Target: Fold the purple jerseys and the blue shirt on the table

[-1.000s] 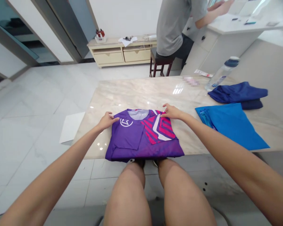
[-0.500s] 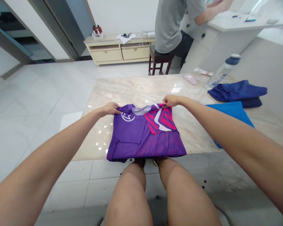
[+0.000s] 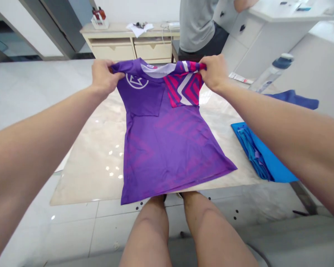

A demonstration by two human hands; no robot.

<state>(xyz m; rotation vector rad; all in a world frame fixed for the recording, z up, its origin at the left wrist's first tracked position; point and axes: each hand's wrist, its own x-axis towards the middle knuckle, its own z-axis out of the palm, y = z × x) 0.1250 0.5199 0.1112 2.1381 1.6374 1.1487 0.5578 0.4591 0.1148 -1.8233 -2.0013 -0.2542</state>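
Observation:
A purple T-shirt (image 3: 167, 141) with a white round logo and a pink-and-white patterned sleeve hangs from both my hands, its collar at the top. Both sleeves are folded inward over the front. My left hand (image 3: 104, 76) pinches the shoulder on the logo side, thumb on top of the cloth. My right hand (image 3: 215, 73) grips the other shoulder, by the patterned sleeve. The shirt's upper part is lifted above the marble-look table (image 3: 86, 163), and its hem reaches the table's near edge.
On the right lie a folded blue garment (image 3: 269, 155) and a dark blue garment (image 3: 297, 98), with a clear water bottle (image 3: 272, 74) behind. Beyond the table, a person in a grey shirt (image 3: 196, 27) sits near a low cream cabinet (image 3: 114, 52).
Both hands have risen with the shirt's shoulders and come nearer to me. The bunched shirt now hangs out to its full length, and my view has shifted a little.

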